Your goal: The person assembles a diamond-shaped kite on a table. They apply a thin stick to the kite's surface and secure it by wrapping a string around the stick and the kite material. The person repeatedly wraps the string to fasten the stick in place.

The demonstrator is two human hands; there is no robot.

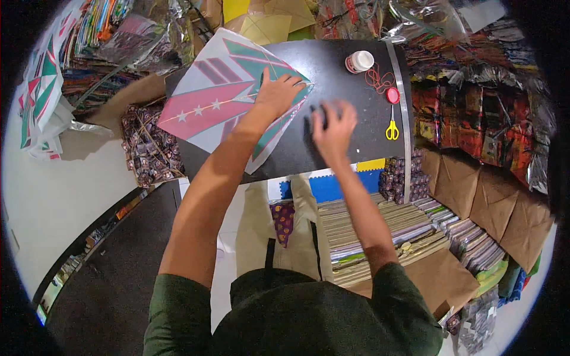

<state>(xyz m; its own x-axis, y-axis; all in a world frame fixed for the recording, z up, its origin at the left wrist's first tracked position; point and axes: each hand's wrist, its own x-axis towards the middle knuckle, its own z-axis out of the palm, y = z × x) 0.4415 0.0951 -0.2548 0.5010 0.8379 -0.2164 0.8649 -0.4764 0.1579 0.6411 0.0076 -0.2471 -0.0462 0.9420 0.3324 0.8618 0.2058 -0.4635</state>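
The kite [222, 98] lay across the table's [374, 151] left edge, its long axis running rightward to a tip where the nearer left hand [279, 95] rested, fingers spread; the right hand [335, 127], beyond it, blurred too much to tell its grip.

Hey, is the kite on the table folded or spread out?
Spread: the kite lies opened flat, its printed face showing, the left hand on it.

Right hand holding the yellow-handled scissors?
No, the yellow-handled scissors lie on the black table, apart from the right hand.
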